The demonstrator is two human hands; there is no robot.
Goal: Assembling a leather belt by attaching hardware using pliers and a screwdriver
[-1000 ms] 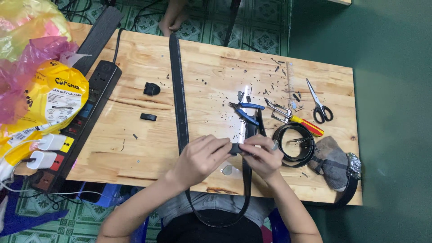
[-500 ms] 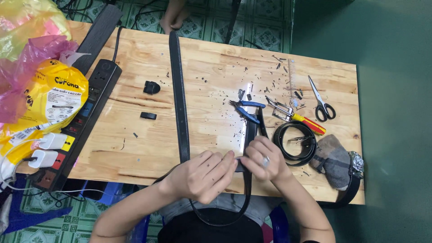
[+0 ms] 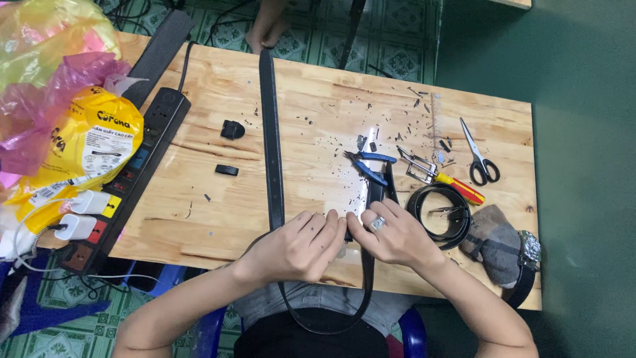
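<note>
Pinching a black belt point(image 3: 271, 146), both hands point(image 3: 301, 245) point(image 3: 391, 232) meet, fingers curled.

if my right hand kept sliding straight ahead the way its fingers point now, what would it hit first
The right hand points left across the black belt, fingertips nearly touching those of the left hand. Going straight on, it would probably meet the left hand's fingers first, though the overhead view leaves the depth uncertain.
</note>
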